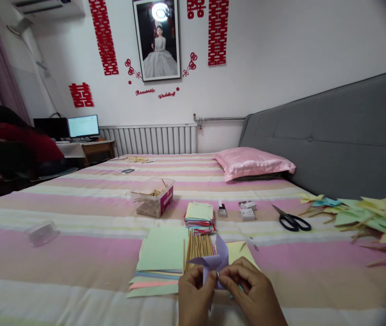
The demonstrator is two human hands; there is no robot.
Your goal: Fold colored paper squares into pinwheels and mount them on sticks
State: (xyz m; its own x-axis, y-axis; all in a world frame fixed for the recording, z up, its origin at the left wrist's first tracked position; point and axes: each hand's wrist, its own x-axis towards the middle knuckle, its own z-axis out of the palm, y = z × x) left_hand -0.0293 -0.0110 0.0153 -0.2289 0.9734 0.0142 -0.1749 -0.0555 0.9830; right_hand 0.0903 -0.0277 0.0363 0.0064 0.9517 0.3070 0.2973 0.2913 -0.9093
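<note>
A purple paper pinwheel (pixel 216 260), its blades folded up, is pinched in my left hand (pixel 196 290) low in the middle of the head view. Against its centre my right hand (pixel 245 285) presses closed fingers on a small shiny metal pin (pixel 217 274), partly hidden by the fingertips. Just beyond my hands lies a row of thin wooden sticks (pixel 199 246). To their left is a stack of coloured paper (pixel 164 249), pale green on top. Yellow paper (pixel 235 251) shows behind my right hand, and a smaller paper stack (pixel 199 211) sits beyond the sticks.
Black-handled scissors (pixel 291 221) lie at right, near a pile of finished pinwheels (pixel 372 215). Small white boxes (pixel 247 213) and a clear tub of sticks (pixel 152 199) stand farther back. A clear lid (pixel 41 233) is at left, a pink pillow (pixel 254 163) beyond. A person (pixel 19 140) sits far left.
</note>
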